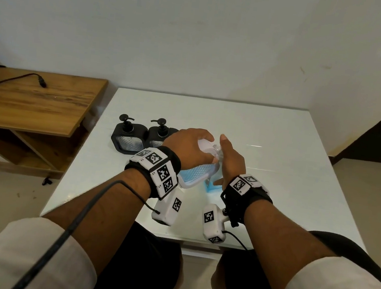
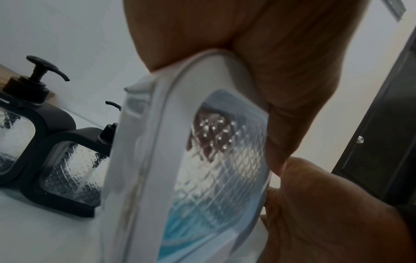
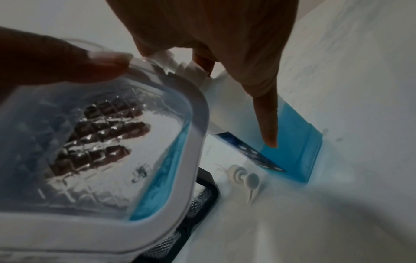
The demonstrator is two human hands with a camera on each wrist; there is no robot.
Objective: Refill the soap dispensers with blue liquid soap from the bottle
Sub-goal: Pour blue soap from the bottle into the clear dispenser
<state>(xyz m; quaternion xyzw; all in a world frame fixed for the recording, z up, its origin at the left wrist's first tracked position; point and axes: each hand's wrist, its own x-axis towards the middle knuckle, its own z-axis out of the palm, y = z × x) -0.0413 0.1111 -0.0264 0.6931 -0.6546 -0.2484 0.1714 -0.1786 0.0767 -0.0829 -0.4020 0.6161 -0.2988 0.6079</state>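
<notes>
My left hand (image 1: pixel 191 142) grips a white-framed soap dispenser (image 1: pixel 195 175) by its top and holds it tilted above the table. Through its clear ribbed window (image 3: pixel 94 151) I see blue soap pooled in the low corner. My right hand (image 1: pixel 230 159) holds the neck of the soap bottle (image 3: pixel 292 142), index finger lying straight down its side. The bottle stands on the table, blue soap filling its lower part, its neck beside the dispenser's top corner. A white pump head (image 3: pixel 244 179) lies loose on the table near the bottle.
Two black dispensers (image 1: pixel 127 137) (image 1: pixel 159 137) with pumps on stand side by side left of my hands on the white table (image 1: pixel 280 142). A wooden shelf (image 1: pixel 35 100) with a cable stands further left. A dark door (image 2: pixel 382 142) is on the right.
</notes>
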